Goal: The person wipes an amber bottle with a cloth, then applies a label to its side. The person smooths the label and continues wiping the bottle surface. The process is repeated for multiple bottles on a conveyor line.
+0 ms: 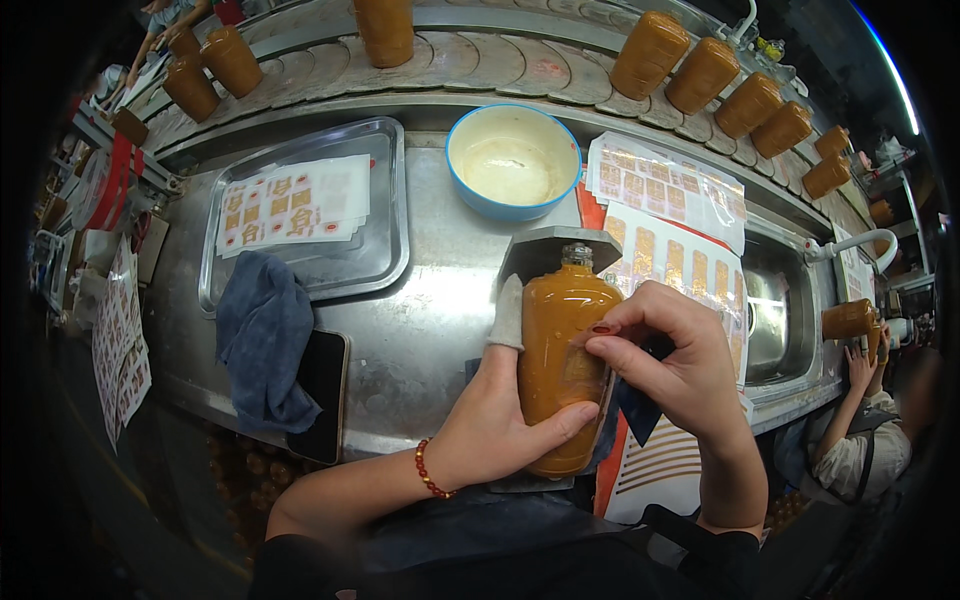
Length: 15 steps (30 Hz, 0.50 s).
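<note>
Left hand [497,408] curled round bottle [552,335]: hold steady. Red piece [603,328] pinched in right hand [685,352]: grip lightly, avoid creasing.

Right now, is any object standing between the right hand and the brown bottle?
Only the small red piece, pinched in the right hand at the right side of the brown bottle; nothing else visible blocks the way.

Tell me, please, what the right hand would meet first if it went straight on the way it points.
The right hand would likely meet the glossy caramel-brown bottle immediately to its left; whether they touch is unclear.
</note>
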### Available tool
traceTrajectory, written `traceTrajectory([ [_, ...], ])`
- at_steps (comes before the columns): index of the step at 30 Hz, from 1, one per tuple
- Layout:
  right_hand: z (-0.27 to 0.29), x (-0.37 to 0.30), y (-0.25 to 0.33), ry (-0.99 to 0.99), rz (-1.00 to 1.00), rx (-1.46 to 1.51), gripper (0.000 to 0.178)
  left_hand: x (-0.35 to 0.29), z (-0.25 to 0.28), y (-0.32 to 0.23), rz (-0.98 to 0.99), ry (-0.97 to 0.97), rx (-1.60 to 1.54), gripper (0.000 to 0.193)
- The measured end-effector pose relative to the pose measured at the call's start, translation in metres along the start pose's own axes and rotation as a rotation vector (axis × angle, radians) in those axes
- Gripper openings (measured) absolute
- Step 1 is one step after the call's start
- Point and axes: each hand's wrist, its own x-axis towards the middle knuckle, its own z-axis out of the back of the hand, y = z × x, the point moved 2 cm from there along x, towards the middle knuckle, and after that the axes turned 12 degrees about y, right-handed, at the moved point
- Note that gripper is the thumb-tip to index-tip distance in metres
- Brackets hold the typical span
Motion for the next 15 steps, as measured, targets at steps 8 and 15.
traceTrajectory([
  [8, -0.0009, -0.0001, 0.0001, -0.002, -0.005, 0.028, 0.013, -0.0002, 0.0017, 0.0012, 0.021, 0.044, -0.016, 0.114],
  [15, -0.0041, 0.0028, -0.0026, -0.002, 0.002, 0.051, 0.014, -0.0001, 0.0038, 0.0027, 0.025, 0.046, -0.031, 0.113],
])
